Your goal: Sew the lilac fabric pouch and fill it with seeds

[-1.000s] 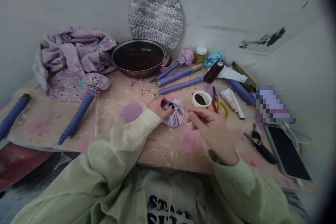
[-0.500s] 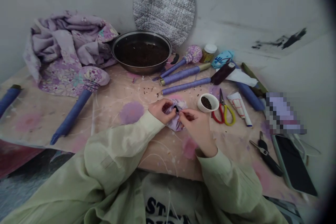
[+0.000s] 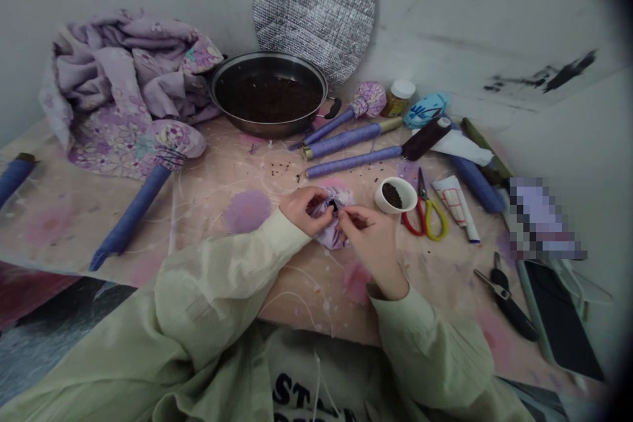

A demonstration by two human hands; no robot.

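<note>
A small purple floral cloth pouch lies on the table between my hands, with a dark opening at its top. My left hand is closed on the pouch's left edge, thumb by the opening. On the other side, my right hand pinches the rim with thumb and index finger. A white cup holding dark grains stands just beyond my right hand. Beside the cup lie scissors with one red and one yellow handle.
A wide pan of dark material stands at the back, beside crumpled floral cloth. Blue-wrapped sticks, a thread spool, a tube, cutters and a phone lie around. A cloth-headed stick lies left.
The view has shifted slightly, so objects on the right appear a little farther right. Both hands keep nearly the same pose on the pouch.
</note>
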